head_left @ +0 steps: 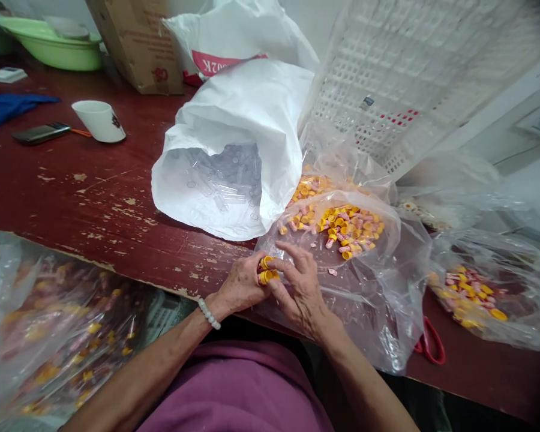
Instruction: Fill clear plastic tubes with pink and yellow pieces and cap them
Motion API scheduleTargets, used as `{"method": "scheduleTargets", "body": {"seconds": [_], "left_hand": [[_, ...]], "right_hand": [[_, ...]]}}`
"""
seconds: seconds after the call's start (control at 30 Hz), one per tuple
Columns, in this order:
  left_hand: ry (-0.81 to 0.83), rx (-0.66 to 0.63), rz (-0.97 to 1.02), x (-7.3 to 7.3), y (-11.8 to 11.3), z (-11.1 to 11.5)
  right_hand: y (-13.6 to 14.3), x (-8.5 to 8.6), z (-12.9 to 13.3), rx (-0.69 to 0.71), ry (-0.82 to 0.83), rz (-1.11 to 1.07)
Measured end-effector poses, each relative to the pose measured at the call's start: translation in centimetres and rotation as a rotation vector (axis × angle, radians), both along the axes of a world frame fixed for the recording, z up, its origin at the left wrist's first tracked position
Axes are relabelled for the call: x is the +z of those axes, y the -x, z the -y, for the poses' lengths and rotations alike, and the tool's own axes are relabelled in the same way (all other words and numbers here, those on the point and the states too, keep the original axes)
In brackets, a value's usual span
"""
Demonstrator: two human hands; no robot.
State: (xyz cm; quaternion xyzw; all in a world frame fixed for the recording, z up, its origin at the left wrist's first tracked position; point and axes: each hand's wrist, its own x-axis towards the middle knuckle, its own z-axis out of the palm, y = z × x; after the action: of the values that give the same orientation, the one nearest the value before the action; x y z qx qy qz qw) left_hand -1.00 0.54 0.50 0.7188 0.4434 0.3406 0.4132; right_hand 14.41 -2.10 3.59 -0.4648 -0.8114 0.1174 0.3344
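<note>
My left hand, with a bead bracelet at its wrist, is closed around a few small pieces with yellow cup-shaped ends. My right hand touches those yellow ends with its fingertips, its fingers partly apart. Whether it grips one of them is hard to make out. Just beyond my hands, a clear plastic bag lies spread out with many yellow-and-pink pieces on it. A white sack lies with its mouth toward me, full of clear plastic tubes.
A white cup and a phone are at left on the worn red table. Red-handled scissors lie right, near another bag of pieces. A white crate leans behind. Below left is a big filled bag.
</note>
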Motion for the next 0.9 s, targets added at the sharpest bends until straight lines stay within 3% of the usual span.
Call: {"method": "scheduleTargets", "body": {"seconds": [0.13,0.23,0.4,0.5,0.63,0.77,0.9], "left_hand": [[0.181,0.041,0.174,0.0,0.6,-0.2],[0.401,0.063,0.383,0.1,1.2,-0.4],[0.605,-0.038,0.717,0.4,1.9,1.0],[0.782,0.051,0.875,0.1,2.1,1.9],[0.806,0.121,0.951,0.3,4.1,2.9],[0.56,0.26,0.857,3.5,10.2,4.8],[0.136,0.783,0.628,6.9,21.0,6.7]], "right_hand": [[-0.1,-0.1,-0.3,0.04,0.085,-0.04],[0.8,-0.3,-0.6,0.04,-0.025,0.013],[3.7,-1.8,-0.5,0.238,-0.141,0.183],[5.1,-2.5,-1.1,0.281,-0.253,0.162],[7.6,-2.0,-1.9,0.41,-0.325,0.142],[10.5,0.1,-1.2,0.5,-0.193,0.075],[10.7,0.7,-1.6,0.398,-0.089,-0.007]]}}
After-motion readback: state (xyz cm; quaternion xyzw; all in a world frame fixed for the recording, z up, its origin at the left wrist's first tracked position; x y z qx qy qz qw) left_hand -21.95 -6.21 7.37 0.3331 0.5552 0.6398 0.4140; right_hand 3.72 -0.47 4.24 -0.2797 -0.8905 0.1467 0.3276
